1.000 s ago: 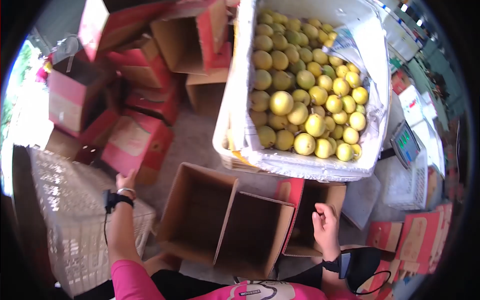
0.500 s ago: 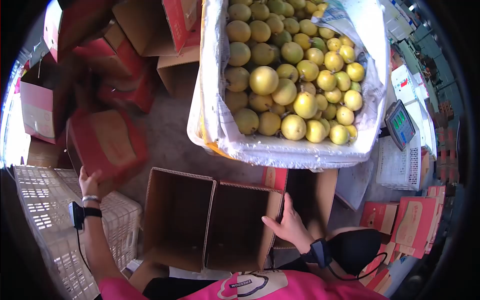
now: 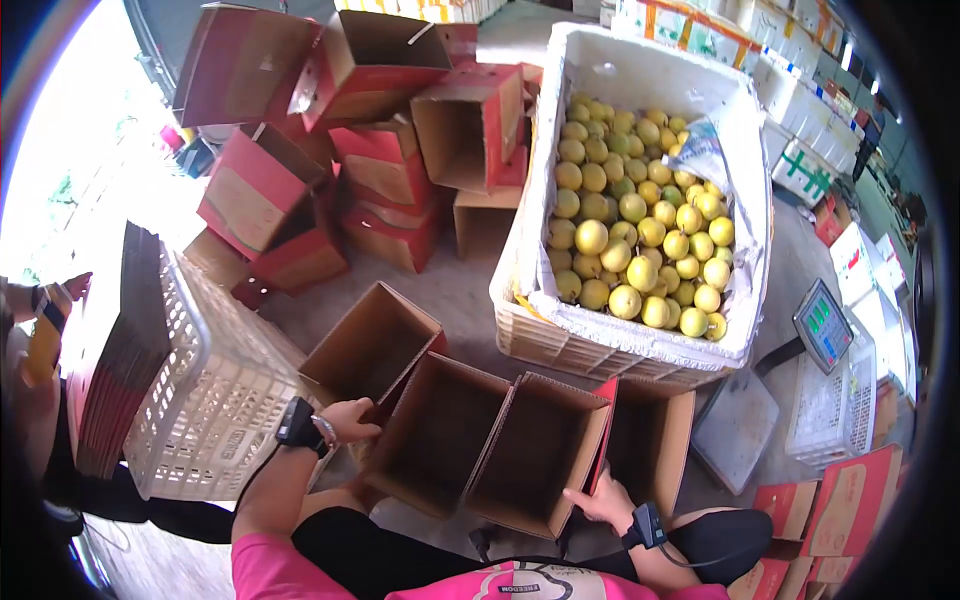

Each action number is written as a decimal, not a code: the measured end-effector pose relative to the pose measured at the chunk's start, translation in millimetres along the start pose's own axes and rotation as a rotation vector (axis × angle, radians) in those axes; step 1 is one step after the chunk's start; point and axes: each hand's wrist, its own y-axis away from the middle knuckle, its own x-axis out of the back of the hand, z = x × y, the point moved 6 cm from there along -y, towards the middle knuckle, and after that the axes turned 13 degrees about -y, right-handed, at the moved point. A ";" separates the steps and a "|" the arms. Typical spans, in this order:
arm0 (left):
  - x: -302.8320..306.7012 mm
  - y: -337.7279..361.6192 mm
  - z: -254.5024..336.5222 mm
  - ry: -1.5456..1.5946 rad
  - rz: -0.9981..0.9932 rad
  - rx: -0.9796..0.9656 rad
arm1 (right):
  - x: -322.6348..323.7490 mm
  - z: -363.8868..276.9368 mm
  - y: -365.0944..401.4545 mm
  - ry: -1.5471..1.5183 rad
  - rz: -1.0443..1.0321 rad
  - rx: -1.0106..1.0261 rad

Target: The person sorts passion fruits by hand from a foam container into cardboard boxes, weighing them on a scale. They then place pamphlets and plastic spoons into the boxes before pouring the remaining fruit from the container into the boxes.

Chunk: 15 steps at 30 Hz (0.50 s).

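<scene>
Several open cardboard boxes stand in a row before me, their insides brown and bare. My left hand (image 3: 350,420) is closed at the near edge of the leftmost box (image 3: 370,340), which sits at an angle; some of its fingertips are hidden. Beside that are a second box (image 3: 440,425) and a third box (image 3: 540,450). My right hand (image 3: 605,500) pinches the third box's right wall, thumb inside and fingers along the red outer side. A fourth box (image 3: 655,440) stands just right of that hand.
Yellow round fruit (image 3: 640,240) fills a foam box (image 3: 650,345) beyond the row. Red boxes (image 3: 385,165) lie piled at the back left. A white crate (image 3: 215,390) and another person's hand (image 3: 77,286) by stacked flat cardboard (image 3: 125,350) are left. A scale (image 3: 740,415) is right.
The red box in my left hand came from the left to the row's left end, its open side now up. My right hand closed on the box wall. The view shifted and widened.
</scene>
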 end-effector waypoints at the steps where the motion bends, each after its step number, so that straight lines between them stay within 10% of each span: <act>1: 0.7 5.2 8.2 -0.001 0.020 0.007 | -3.5 6.0 4.4 0.023 0.005 0.039; 15: 2.3 -42.9 48.7 0.108 0.573 0.219 | -22.3 -2.6 -12.8 -0.155 0.373 0.237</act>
